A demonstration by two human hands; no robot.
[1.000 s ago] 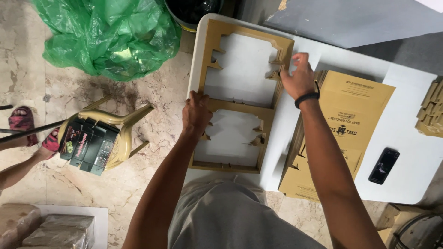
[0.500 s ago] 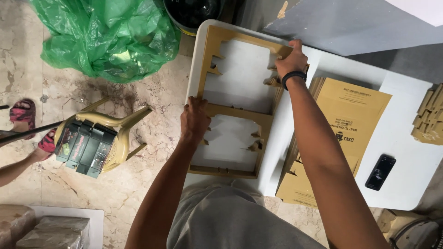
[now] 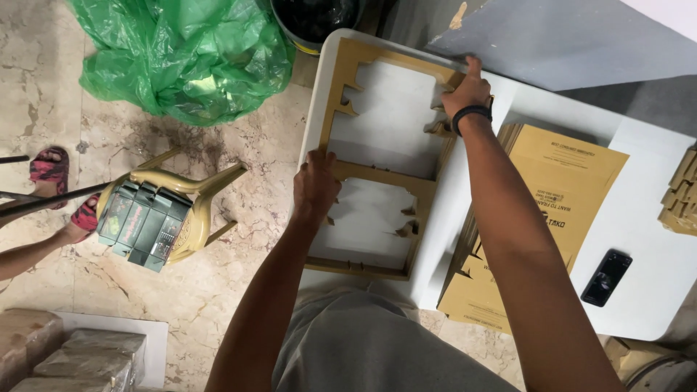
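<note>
1. One cardboard frame (image 3: 341,170) with two big cutout openings lies flat on the white table (image 3: 653,268), at its left end.
2. Left hand (image 3: 314,185) is clamped on the frame's left edge, near the middle crossbar, fingers curled over it.
3. Right hand (image 3: 465,91), one black wristband (image 3: 470,112), is closed on the frame's far right corner.
4. One stack of flat printed cardboard sheets (image 3: 537,218) just right of the frame, on the table.
5. One black phone (image 3: 606,277) on the table, right of the stack.
6. One green plastic bag (image 3: 181,54) on the floor, far left.
7. One tan plastic chair (image 3: 192,192) holds a bundle of dark boxes (image 3: 141,221).
8. Another person's arm (image 3: 29,254) and two red sandals at left edge.
</note>
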